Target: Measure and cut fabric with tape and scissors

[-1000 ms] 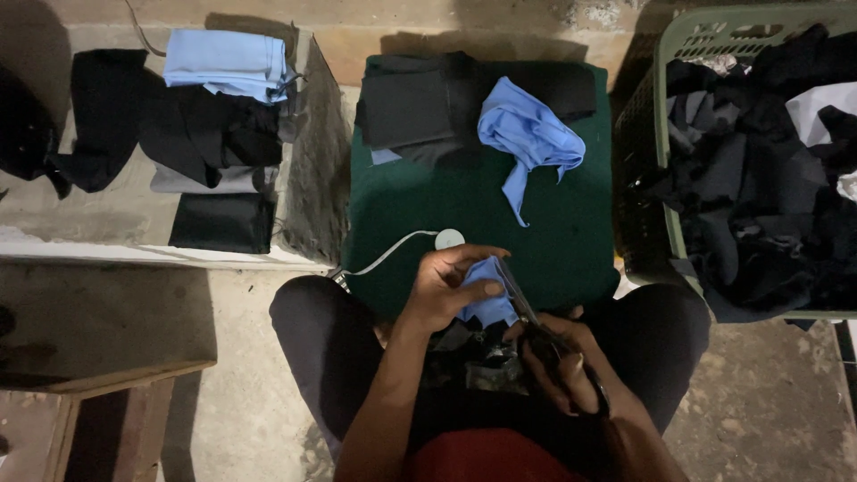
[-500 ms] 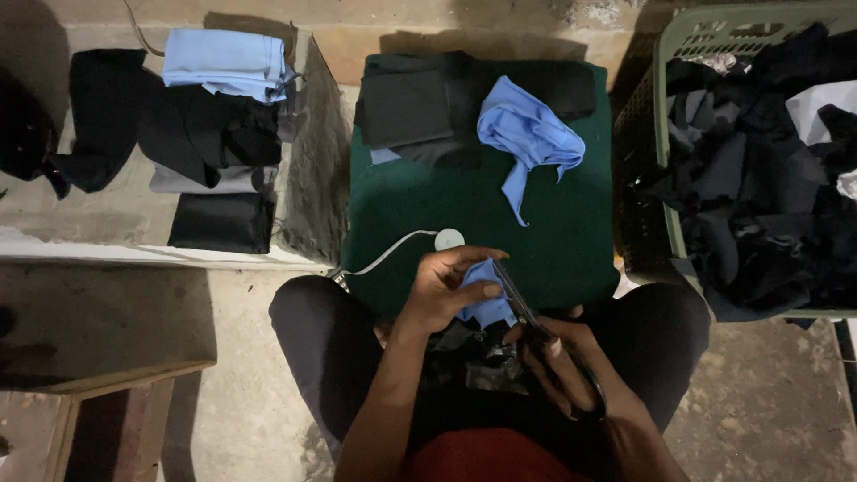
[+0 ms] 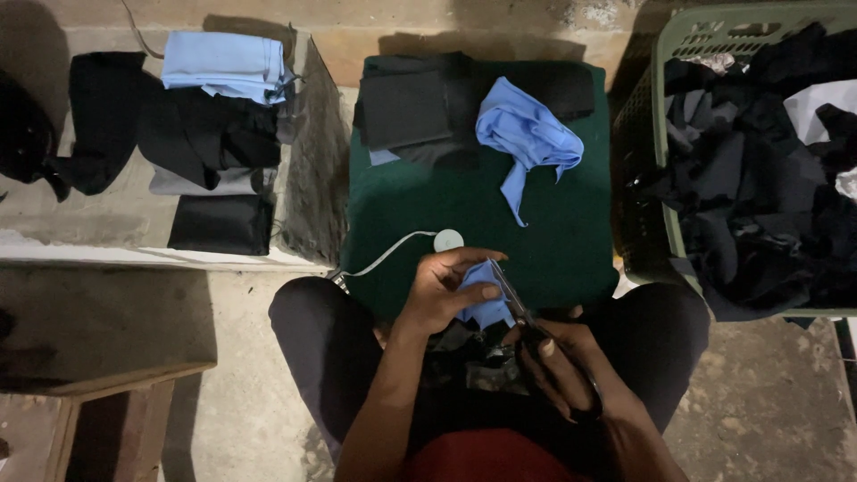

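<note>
The left hand [image 3: 446, 290] is closed on a small blue cloth piece [image 3: 485, 303], thumb across its front and fingers curled behind; the cloth sits at the near edge of the green-covered table [image 3: 446, 214], just over the person's lap. The right hand [image 3: 558, 361] is wrapped round the dark handles of a pair of scissors [image 3: 513, 299], fingers through the loops and drawn in; the blades run up and to the left against the right side of the blue piece, and whether they stand a little apart or together I cannot tell in this dim light. The blue piece is pale, soft and folded over itself, no bigger than the hand that pinches it.

On the table there is one crumpled blue cloth [image 3: 527, 134] toward the far right corner, with a narrow strip trailing toward the middle; one stack of dark folded cloth [image 3: 411, 112] lies at the far left corner; one white round disc [image 3: 448, 239] with a cord rests near the near edge, just beside the left hand. On the ledge [image 3: 89, 241] to the left lie one folded light-blue piece [image 3: 223, 64] and several dark folded pieces [image 3: 201, 134]. One green basket [image 3: 665, 134] at the right holds a heap of dark scraps.
</note>
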